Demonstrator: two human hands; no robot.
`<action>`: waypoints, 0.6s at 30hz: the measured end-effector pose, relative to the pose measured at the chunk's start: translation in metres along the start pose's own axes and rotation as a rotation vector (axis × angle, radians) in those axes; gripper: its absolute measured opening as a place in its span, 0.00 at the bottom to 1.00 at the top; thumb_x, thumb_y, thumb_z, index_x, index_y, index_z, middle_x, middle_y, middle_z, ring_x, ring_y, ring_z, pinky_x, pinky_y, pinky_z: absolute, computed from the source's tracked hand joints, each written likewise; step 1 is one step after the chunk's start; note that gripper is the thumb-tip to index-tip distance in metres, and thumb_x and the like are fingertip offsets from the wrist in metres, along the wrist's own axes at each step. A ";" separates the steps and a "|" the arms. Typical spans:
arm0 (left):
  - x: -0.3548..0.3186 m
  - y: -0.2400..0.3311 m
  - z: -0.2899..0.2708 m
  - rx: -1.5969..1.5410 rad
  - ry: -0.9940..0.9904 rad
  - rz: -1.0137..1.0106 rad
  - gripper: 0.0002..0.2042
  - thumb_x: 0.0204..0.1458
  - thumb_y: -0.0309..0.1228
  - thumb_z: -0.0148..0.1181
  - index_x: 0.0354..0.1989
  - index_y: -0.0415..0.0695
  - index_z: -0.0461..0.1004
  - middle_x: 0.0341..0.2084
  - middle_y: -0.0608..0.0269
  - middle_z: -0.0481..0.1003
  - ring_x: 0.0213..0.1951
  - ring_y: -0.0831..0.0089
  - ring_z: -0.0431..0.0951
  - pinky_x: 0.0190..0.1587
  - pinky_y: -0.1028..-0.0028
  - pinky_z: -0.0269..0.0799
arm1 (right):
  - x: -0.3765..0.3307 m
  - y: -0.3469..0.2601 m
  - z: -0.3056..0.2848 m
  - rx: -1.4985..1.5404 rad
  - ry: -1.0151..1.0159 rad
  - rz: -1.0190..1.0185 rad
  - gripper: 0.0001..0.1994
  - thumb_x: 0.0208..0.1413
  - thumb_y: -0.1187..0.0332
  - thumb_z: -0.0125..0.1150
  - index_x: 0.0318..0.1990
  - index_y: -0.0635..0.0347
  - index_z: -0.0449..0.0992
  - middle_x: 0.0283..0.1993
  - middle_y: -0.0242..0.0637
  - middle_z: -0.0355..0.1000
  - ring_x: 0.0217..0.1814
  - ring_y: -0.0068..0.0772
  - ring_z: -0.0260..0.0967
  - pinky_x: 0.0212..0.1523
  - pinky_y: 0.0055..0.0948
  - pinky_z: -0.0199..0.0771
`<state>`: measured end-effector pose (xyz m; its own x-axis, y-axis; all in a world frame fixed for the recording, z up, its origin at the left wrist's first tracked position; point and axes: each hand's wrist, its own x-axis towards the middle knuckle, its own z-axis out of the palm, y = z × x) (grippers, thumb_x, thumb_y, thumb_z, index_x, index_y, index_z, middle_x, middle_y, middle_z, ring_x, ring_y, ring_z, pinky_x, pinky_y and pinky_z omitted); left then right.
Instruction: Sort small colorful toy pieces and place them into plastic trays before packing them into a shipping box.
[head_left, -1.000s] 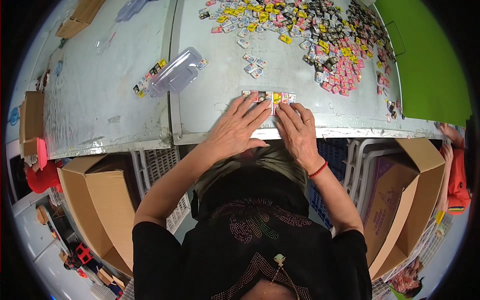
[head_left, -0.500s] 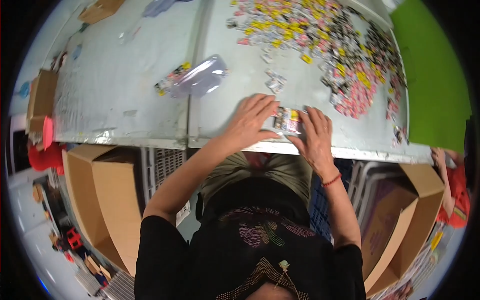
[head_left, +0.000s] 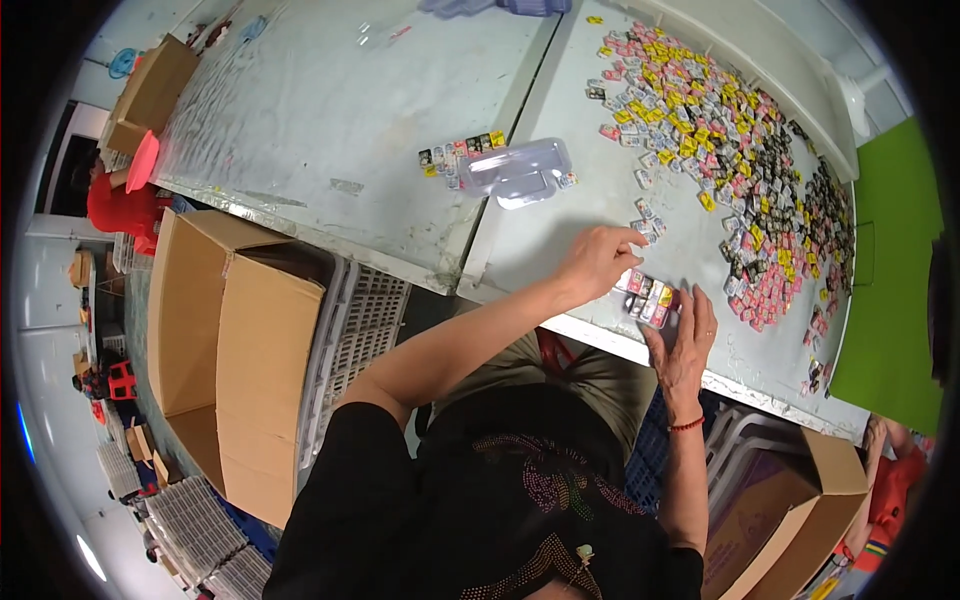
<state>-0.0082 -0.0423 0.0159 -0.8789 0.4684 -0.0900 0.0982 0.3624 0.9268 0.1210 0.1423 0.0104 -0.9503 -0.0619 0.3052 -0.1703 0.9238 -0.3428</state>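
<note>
A small clear plastic tray [head_left: 651,322] lies near the table's front edge, filled with small pink, white, black and yellow pieces in rows. My right hand [head_left: 686,348] grips its right end between thumb and fingers. Just past the tray's left end is my left hand [head_left: 600,262], fingertips pinched together; anything between them is too small to make out. A few loose white pieces [head_left: 648,222] lie just beyond those fingertips. Farther left, an empty clear plastic tray [head_left: 520,170] rests partly over a row of similar pieces [head_left: 462,150].
A large spread of small coloured pieces [head_left: 740,170] covers the table's right side, beside a green panel [head_left: 890,270]. Open cardboard boxes [head_left: 265,380] stand below the front edge on both sides. Other people in red [head_left: 130,210] are at the far left and right.
My left hand has lifted off the tray's left end and closed its fingers into a pinch. My right hand stays at the tray. The whole view has turned and shifted.
</note>
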 end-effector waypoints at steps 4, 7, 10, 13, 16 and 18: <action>0.010 -0.005 -0.023 -0.228 0.024 -0.007 0.14 0.53 0.26 0.61 0.48 0.39 0.76 0.28 0.67 0.79 0.28 0.84 0.73 0.30 0.78 0.69 | -0.006 0.000 0.002 0.109 0.097 0.091 0.34 0.51 0.64 0.68 0.64 0.65 0.61 0.68 0.53 0.53 0.68 0.55 0.52 0.66 0.46 0.56; 0.014 0.010 -0.084 -0.191 0.138 0.014 0.14 0.54 0.25 0.60 0.49 0.40 0.76 0.28 0.67 0.79 0.27 0.84 0.73 0.30 0.80 0.69 | 0.002 -0.001 0.003 0.120 0.186 0.090 0.31 0.52 0.67 0.67 0.63 0.65 0.62 0.67 0.53 0.54 0.67 0.55 0.53 0.65 0.46 0.57; 0.010 0.005 -0.158 -0.329 0.275 -0.030 0.15 0.56 0.26 0.60 0.52 0.39 0.74 0.31 0.66 0.80 0.29 0.84 0.75 0.31 0.82 0.70 | 0.041 -0.025 0.007 0.076 0.211 -0.095 0.24 0.49 0.74 0.67 0.55 0.65 0.69 0.59 0.49 0.64 0.64 0.53 0.59 0.63 0.45 0.61; 0.000 -0.006 -0.221 -0.304 0.429 0.050 0.16 0.55 0.27 0.60 0.52 0.37 0.73 0.30 0.66 0.79 0.28 0.85 0.74 0.31 0.82 0.70 | 0.094 -0.067 0.021 0.144 0.134 -0.337 0.25 0.43 0.74 0.69 0.52 0.63 0.71 0.54 0.44 0.68 0.58 0.52 0.62 0.58 0.47 0.64; -0.007 -0.018 -0.254 -0.321 0.528 -0.014 0.15 0.54 0.27 0.62 0.50 0.37 0.74 0.26 0.68 0.77 0.27 0.85 0.72 0.30 0.81 0.69 | 0.133 -0.103 0.049 0.115 0.057 -0.456 0.26 0.43 0.72 0.68 0.53 0.60 0.71 0.56 0.40 0.67 0.60 0.49 0.61 0.62 0.51 0.58; -0.010 -0.034 -0.263 -0.341 0.583 -0.099 0.15 0.55 0.27 0.62 0.50 0.37 0.74 0.25 0.71 0.76 0.27 0.86 0.71 0.29 0.82 0.68 | 0.149 -0.108 0.072 0.082 0.052 -0.478 0.25 0.44 0.71 0.66 0.54 0.60 0.71 0.55 0.40 0.68 0.60 0.48 0.61 0.63 0.52 0.57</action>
<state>-0.1254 -0.2710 0.0815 -0.9934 -0.0993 -0.0575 -0.0639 0.0627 0.9960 -0.0209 0.0064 0.0294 -0.7466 -0.4515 0.4886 -0.6067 0.7633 -0.2219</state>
